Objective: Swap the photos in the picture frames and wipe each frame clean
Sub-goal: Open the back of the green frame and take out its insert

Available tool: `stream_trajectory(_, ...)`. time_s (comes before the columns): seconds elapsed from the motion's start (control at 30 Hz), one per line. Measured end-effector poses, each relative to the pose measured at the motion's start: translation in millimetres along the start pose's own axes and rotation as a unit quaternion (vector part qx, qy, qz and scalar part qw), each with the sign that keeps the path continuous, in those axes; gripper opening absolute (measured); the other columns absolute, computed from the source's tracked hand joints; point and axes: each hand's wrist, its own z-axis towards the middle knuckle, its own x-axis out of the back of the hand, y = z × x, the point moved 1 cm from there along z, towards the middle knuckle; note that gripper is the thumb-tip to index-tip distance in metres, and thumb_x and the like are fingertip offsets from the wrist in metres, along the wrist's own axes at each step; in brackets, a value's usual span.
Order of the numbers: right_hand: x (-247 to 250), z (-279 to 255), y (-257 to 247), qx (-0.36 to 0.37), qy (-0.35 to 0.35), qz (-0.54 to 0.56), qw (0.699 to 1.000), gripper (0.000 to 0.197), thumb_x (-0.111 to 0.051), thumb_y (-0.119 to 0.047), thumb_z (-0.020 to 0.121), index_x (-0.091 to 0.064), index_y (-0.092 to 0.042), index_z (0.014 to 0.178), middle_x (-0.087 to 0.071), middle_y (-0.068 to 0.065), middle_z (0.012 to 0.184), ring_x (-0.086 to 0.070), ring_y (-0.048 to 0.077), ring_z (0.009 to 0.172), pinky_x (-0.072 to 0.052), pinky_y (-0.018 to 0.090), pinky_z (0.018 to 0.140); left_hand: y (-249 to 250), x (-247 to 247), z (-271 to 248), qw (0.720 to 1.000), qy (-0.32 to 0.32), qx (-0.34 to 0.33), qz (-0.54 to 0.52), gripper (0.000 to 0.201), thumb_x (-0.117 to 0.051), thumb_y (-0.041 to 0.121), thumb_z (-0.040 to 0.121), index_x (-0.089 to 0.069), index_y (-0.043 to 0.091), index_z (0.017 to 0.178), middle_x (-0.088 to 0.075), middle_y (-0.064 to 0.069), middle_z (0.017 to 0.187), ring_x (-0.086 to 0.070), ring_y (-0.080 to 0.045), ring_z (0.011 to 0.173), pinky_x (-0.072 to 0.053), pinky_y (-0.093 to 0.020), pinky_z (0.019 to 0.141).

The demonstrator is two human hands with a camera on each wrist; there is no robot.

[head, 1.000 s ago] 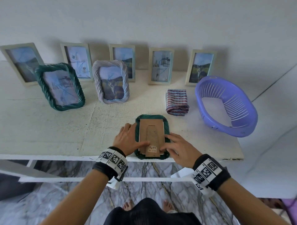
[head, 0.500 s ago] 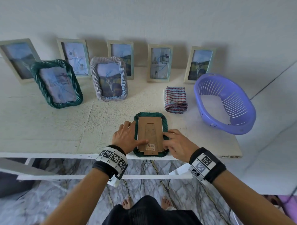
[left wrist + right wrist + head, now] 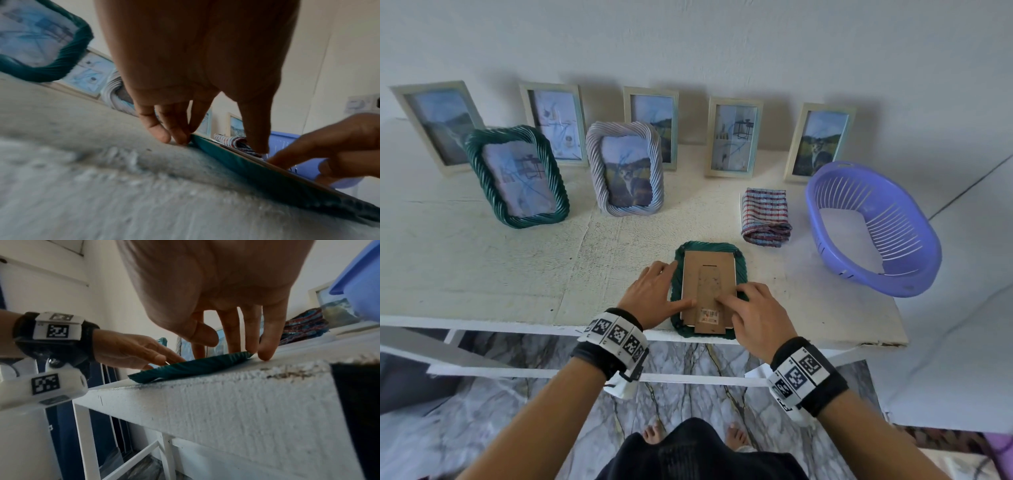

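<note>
Two hands on one green rope frame (image 3: 740, 270), face-down at the table (image 3: 482, 267) front edge. Left hand (image 3: 654, 294): fingers flat, steadying its side. Right hand (image 3: 753, 310): fingers extended onto cardboard backing (image 3: 708, 274). Advice to myself: press the frame still, free the tabs gently.
</note>
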Motion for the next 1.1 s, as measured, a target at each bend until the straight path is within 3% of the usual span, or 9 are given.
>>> stream_trajectory(0.17, -4, -1, -1, -0.016, 0.042, 0.019, 0.999, 0.039, -0.053, -0.013, 0.084, -0.066, -0.027, 0.118, -0.059, 0.004, 0.115, -0.05, 0.028, 0.113, -0.054, 0.037, 0.074, -21, -2, -11, 0.996, -0.027, -0.046, -0.073, 0.119, -0.047, 0.083, 0.057, -0.02, 0.02, 0.154, -0.036, -0.002, 0.145, -0.032, -0.021, 0.128, -0.029, -0.036, 0.108)
stream_trajectory(0.3, -3, 1, -4, -0.022, 0.051, 0.017, 0.998, 0.037, -0.055, -0.013, 0.084, -0.067, -0.027, 0.116, -0.059, 0.003, 0.113, -0.05, 0.027, 0.109, -0.053, 0.036, 0.074, -21, -8, -12, 0.996, -0.02, -0.036, -0.075, 0.123, -0.045, 0.085, 0.053, -0.018, 0.02, 0.155, -0.031, -0.001, 0.147, -0.027, -0.022, 0.13, -0.028, -0.042, 0.11)
stream_trajectory(0.5, -5, 2, -3, -0.027, 0.064, 0.017, 0.997, 0.036, -0.052, -0.016, 0.081, -0.07, -0.028, 0.11, -0.061, 0.003, 0.107, -0.054, 0.028, 0.102, -0.053, 0.039, 0.071, -32, -11, -11, 0.993, -0.035, -0.075, -0.085, 0.11, -0.04, 0.081, 0.065, -0.009, 0.025, 0.155, -0.028, 0.0, 0.15, -0.025, -0.02, 0.133, -0.026, -0.041, 0.113)
stream_trajectory(0.63, -4, 6, -11, -0.039, 0.085, -0.017, 0.995, 0.03, -0.048, -0.033, 0.083, -0.072, -0.027, 0.098, -0.061, 0.006, 0.112, -0.054, 0.031, 0.099, -0.051, 0.041, 0.073, -43, -18, -16, 0.989, -0.016, -0.127, -0.069, 0.087, -0.038, 0.081, 0.077, -0.027, 0.034, 0.15, -0.025, 0.004, 0.156, -0.023, -0.019, 0.138, -0.028, -0.048, 0.113)
stream_trajectory(0.73, -4, 14, -22, -0.034, 0.086, -0.032, 0.995, 0.04, -0.041, -0.047, 0.088, -0.069, -0.018, 0.089, -0.062, 0.005, 0.098, -0.054, 0.028, 0.087, -0.048, 0.037, 0.068, -48, -21, -19, 0.987, -0.006, -0.148, -0.058, 0.079, -0.028, 0.083, 0.081, -0.034, 0.038, 0.145, -0.023, 0.006, 0.158, -0.025, -0.02, 0.138, -0.027, -0.045, 0.111)
stream_trajectory(0.83, -6, 23, -31, -0.05, 0.069, -0.041, 0.996, 0.054, -0.047, -0.058, 0.086, -0.061, -0.007, 0.094, -0.057, 0.01, 0.09, -0.054, 0.028, 0.082, -0.048, 0.035, 0.061, -48, -22, -19, 0.986, 0.005, -0.154, -0.06, 0.078, -0.03, 0.081, 0.082, -0.038, 0.035, 0.145, -0.023, 0.007, 0.158, -0.028, -0.02, 0.138, -0.028, -0.044, 0.11)
stream_trajectory(0.93, -6, 26, -39, -0.069, 0.056, -0.054, 0.995, 0.065, -0.054, -0.063, 0.079, -0.054, -0.006, 0.111, -0.056, 0.013, 0.096, -0.054, 0.029, 0.086, -0.047, 0.034, 0.06, -49, -22, -18, 0.986, 0.012, -0.155, -0.056, 0.072, -0.04, 0.071, 0.084, -0.039, 0.033, 0.145, -0.024, 0.008, 0.158, -0.028, -0.02, 0.137, -0.03, -0.044, 0.11)
stream_trajectory(1.03, -1, 28, -45, -0.093, 0.04, -0.053, 0.993, 0.061, -0.054, -0.056, 0.083, -0.042, -0.012, 0.123, -0.052, 0.01, 0.104, -0.053, 0.026, 0.091, -0.043, 0.032, 0.063, -50, -22, -17, 0.986, 0.012, -0.155, -0.057, 0.07, -0.042, 0.068, 0.084, -0.04, 0.034, 0.145, -0.024, 0.007, 0.158, -0.029, -0.02, 0.137, -0.031, -0.043, 0.109)
stream_trajectory(1.1, 6, 29, -47, -0.093, 0.054, -0.022, 0.994, 0.053, -0.052, -0.052, 0.084, -0.041, -0.014, 0.119, -0.056, 0.005, 0.094, -0.055, 0.024, 0.081, -0.043, 0.031, 0.06, -50, -22, -18, 0.987, 0.015, -0.154, -0.054, 0.07, -0.042, 0.068, 0.084, -0.039, 0.034, 0.145, -0.025, 0.007, 0.158, -0.029, -0.019, 0.137, -0.031, -0.043, 0.109)
